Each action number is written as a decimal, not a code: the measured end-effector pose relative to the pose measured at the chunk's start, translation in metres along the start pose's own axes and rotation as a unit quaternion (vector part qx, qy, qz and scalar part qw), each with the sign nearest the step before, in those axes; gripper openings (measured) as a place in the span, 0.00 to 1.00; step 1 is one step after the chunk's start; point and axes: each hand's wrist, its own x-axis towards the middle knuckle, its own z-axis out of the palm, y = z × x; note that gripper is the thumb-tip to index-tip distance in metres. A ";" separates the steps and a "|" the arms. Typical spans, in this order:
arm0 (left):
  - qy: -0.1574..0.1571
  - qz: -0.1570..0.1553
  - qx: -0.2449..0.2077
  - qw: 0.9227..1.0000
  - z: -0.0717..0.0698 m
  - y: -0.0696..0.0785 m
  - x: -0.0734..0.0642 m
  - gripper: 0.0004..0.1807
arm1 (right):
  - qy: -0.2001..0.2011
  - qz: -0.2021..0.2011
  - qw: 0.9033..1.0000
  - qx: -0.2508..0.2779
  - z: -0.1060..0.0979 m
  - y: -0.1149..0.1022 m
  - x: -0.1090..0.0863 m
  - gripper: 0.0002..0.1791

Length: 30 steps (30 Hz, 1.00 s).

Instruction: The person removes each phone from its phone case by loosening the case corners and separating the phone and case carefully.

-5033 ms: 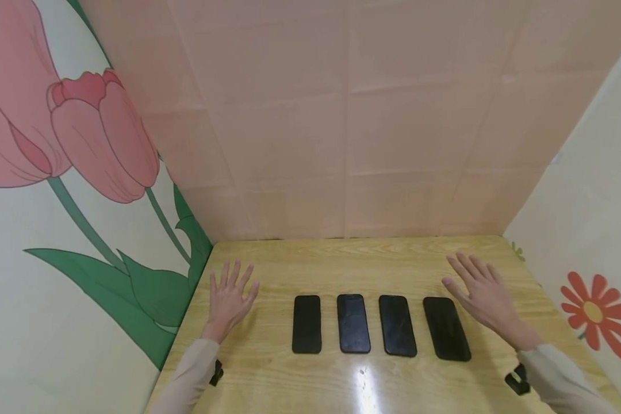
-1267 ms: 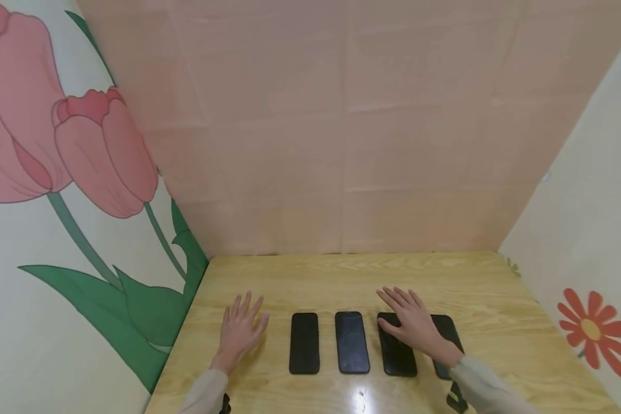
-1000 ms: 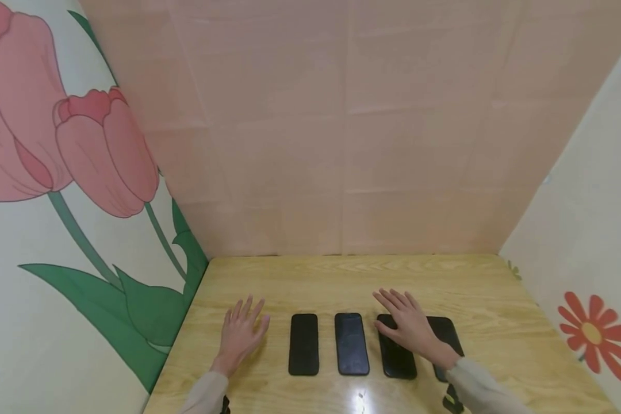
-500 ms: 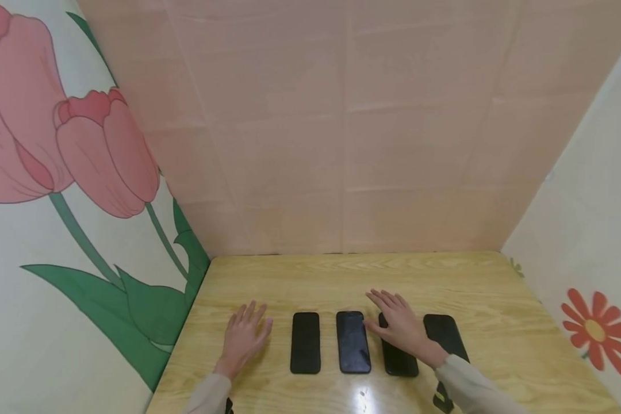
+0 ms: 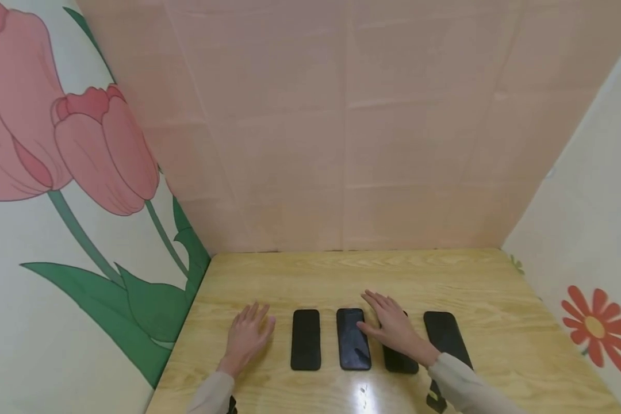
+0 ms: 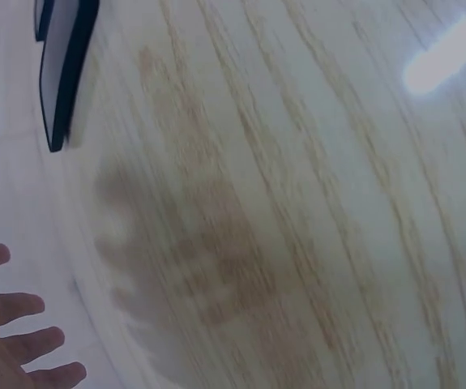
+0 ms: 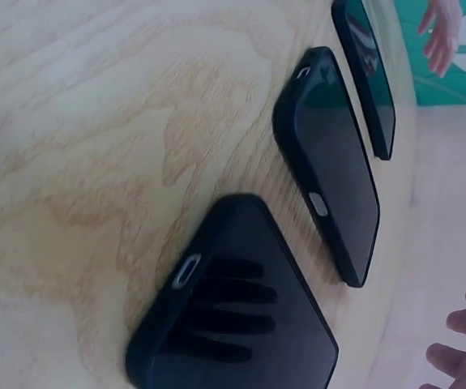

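Several black smartphones lie in a row, screens up. My right hand hovers over the third phone from the left, partly hiding it. Its fingers are extended, and the thumb reaches the right edge of the second phone in the head view. In the right wrist view the nearest phone reflects the fingers, with a gap below the hand. My left hand is held, fingers spread, left of the leftmost phone; its fingers hold nothing. The rightmost phone is partly covered by my right forearm.
The light wood table meets a pink-covered back wall. A side wall with painted tulips stands left, one with a red flower right. A bright light reflection shows on the tabletop's front.
From right of the row, my right hand has moved left over the third phone, drifting slightly further left lately. My left hand has shifted slightly right, towards the leftmost phone. The phones stay in place.
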 end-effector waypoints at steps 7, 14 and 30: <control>0.003 0.005 0.005 1.000 0.005 0.004 0.002 0.27 | -0.011 0.011 1.000 0.005 0.005 -0.004 0.001 0.41; 0.006 0.023 0.007 1.000 0.007 0.007 0.007 0.27 | -0.020 0.010 1.000 0.015 0.007 -0.012 0.001 0.41; -0.016 0.006 -0.007 1.000 0.007 0.016 0.005 0.28 | -0.039 -0.006 0.998 0.041 0.033 -0.023 0.004 0.39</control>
